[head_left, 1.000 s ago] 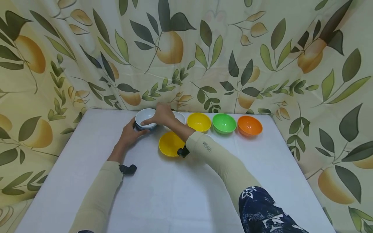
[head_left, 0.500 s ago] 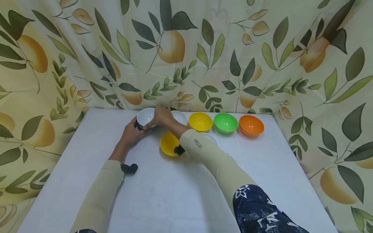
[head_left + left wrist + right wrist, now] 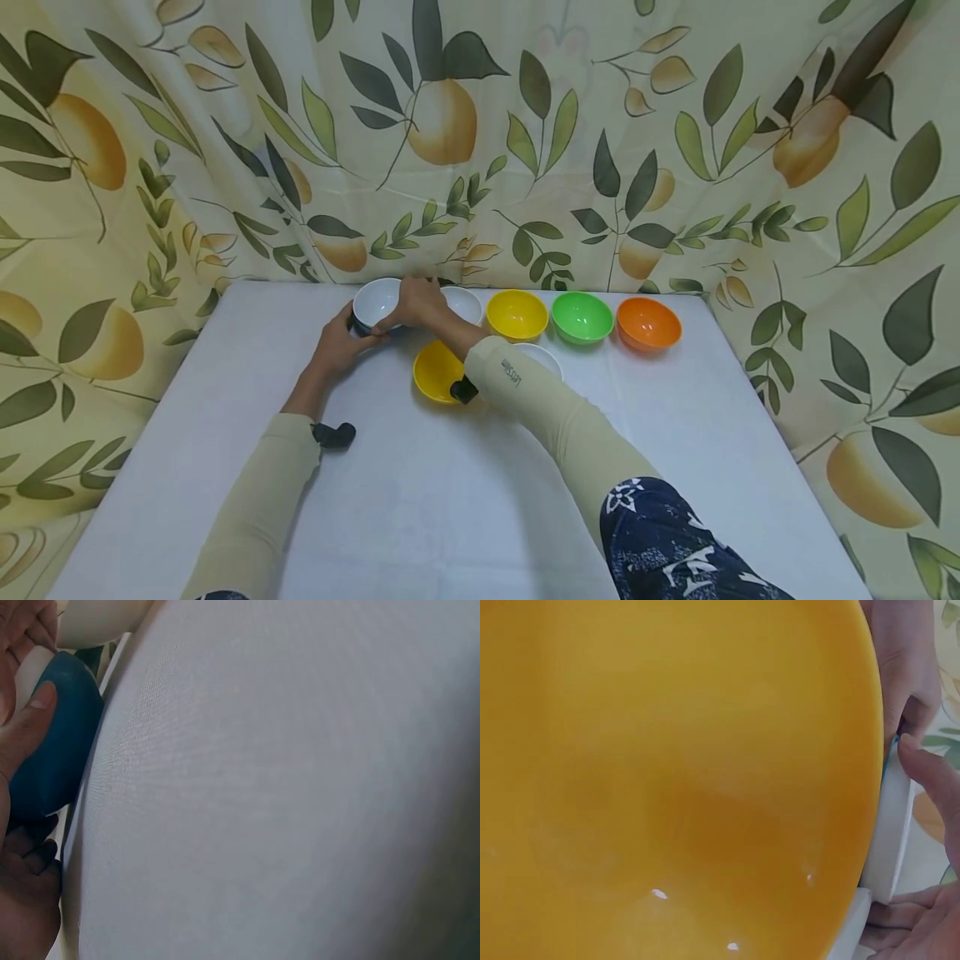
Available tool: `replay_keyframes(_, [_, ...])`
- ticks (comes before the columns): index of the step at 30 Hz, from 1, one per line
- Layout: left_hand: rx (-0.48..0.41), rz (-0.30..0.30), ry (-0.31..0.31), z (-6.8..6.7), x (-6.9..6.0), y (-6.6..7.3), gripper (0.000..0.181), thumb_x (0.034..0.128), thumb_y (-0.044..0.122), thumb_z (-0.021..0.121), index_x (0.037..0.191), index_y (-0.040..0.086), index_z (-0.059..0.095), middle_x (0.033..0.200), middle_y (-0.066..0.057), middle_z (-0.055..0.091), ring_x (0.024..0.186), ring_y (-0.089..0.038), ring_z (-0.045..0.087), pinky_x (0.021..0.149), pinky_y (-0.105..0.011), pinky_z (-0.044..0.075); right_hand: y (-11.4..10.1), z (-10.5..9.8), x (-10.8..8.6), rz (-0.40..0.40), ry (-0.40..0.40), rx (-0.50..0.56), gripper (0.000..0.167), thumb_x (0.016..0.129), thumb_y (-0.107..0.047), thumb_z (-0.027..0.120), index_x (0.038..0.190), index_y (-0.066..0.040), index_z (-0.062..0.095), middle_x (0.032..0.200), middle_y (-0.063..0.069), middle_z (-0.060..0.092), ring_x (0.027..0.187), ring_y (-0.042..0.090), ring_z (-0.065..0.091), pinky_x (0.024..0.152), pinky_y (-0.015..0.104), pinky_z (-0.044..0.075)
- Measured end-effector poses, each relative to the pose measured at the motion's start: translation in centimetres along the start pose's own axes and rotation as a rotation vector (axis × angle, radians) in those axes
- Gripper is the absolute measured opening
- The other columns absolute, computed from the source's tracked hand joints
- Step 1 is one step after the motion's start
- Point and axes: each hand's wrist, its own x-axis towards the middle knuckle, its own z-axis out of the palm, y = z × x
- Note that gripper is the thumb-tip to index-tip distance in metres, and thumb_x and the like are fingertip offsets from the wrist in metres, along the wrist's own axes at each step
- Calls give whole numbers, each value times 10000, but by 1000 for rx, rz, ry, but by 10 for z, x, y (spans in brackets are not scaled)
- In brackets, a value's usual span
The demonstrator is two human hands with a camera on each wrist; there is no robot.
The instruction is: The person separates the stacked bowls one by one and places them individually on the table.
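Note:
At the far left of the table, a white bowl (image 3: 375,302) sits inside a blue bowl (image 3: 64,742). My left hand (image 3: 335,343) grips the blue bowl from its left and near side, thumb across the outer wall. From the right, my right hand (image 3: 418,302) holds the white bowl at its rim, thumb toward the near side; some of its fingers are hidden in the head view. Below my right wrist lies a yellow bowl (image 3: 435,375), which fills most of the right wrist view.
Along the back edge stand another white bowl (image 3: 465,304), a yellow bowl (image 3: 517,315), a green bowl (image 3: 582,317) and an orange bowl (image 3: 649,323). A further white bowl (image 3: 543,357) is partly covered by my right forearm. A patterned curtain (image 3: 540,208) hangs behind the table.
My right thumb has moved from inside the white bowl to its near rim. Less of the blue bowl shows below the white one. Over the last half second, hardly anything has moved.

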Motion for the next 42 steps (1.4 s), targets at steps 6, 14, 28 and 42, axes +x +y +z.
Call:
replay_keyframes(6, [-5, -1, 5, 1, 2, -1, 1018, 891, 359, 868, 1645, 10, 281, 1648, -251, 351, 1544, -408, 279, 1268, -550, 227, 0, -2, -1, 19, 10, 24, 956, 673, -653, 931, 1325, -46, 584, 1182, 54, 634, 1114, 240, 514, 930, 345, 509])
replay_keyframes(14, [-17, -14, -8, -1, 1, -1, 1039, 885, 383, 867, 1650, 14, 268, 1658, -246, 334, 1548, -411, 266, 1267, -567, 219, 2, -7, -9, -57, 57, 96, 936, 697, -594, 941, 1368, -50, 579, 1252, 64, 660, 1150, 233, 558, 987, 342, 500])
replay_keyframes(28, [-21, -20, 1, 0, -1, -2, 992, 873, 383, 878, 1634, 60, 331, 1628, -227, 401, 1534, -411, 303, 1259, -595, 218, 0, -40, -56, -176, 138, 222, 954, 667, -465, 1000, 1392, -24, 565, 1300, 105, 672, 1145, 248, 636, 939, 348, 576])
replay_keyframes(42, [-48, -24, -8, 3, 2, -3, 1035, 884, 254, 877, 1649, -17, 236, 1674, -257, 285, 1561, -402, 236, 1276, -515, 208, 35, -59, -143, -127, 64, 322, 1069, 668, -450, 1001, 1532, -93, 480, 1390, 90, 619, 1253, 329, 528, 987, 508, 574])
